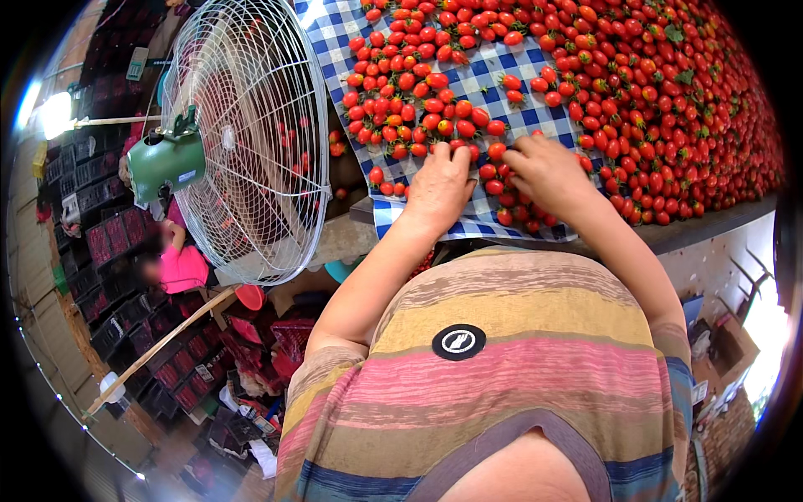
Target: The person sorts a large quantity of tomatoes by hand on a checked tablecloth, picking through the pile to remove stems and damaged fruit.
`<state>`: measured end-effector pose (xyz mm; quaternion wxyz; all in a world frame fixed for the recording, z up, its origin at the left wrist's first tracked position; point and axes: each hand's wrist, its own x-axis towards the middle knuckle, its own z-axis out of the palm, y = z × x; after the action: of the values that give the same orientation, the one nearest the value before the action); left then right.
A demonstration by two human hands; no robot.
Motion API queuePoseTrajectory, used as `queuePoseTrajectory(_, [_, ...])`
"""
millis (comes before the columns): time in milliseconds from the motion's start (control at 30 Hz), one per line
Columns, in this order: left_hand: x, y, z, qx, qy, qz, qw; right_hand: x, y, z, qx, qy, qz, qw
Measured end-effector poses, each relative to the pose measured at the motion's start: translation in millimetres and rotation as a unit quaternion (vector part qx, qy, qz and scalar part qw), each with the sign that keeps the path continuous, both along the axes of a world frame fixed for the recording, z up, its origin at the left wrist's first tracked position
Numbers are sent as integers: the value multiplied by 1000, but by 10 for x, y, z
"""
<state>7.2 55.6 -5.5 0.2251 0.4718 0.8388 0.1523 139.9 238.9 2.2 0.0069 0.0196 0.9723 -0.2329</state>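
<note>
Red cherry tomatoes (627,119), many with green stem ends, lie in a deep heap over the right of the table. A looser group of cherry tomatoes (401,94) spreads across the blue-and-white checked cloth (480,78) ahead of me. My left hand (441,185) rests palm down, fingertips against the near edge of that group. Just right of it, my right hand (547,170) curves over a small cluster of cherry tomatoes (508,194) by the table's front edge. The undersides of both hands are hidden, so whether either grips a tomato is unclear.
A large wire-caged fan (251,138) with a green motor (166,163) stands at the table's left. Beyond it are stacked dark crates (116,235) and a person in a pink top (182,270). Several cardboard boxes (731,345) sit at lower right.
</note>
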Motion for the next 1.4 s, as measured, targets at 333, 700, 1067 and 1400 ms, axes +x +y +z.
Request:
queuePoseTrajectory(333, [248,85,-247,78,17,-45,996,-11,-46,-208,-64,-174,65,980])
queuePoseTrajectory(700, [-64,-120,-218,-29,-21,0,999,43,93,-252,-653,-154,-321,668])
queuePoseTrajectory(1067, [-435,340,277,97,37,13,995,-28,-137,-257,-875,-121,-332,331])
queuePoseTrajectory(1400, [-666,156,-320,-3,25,0,1000,27,-26,-186,-844,-92,-384,362])
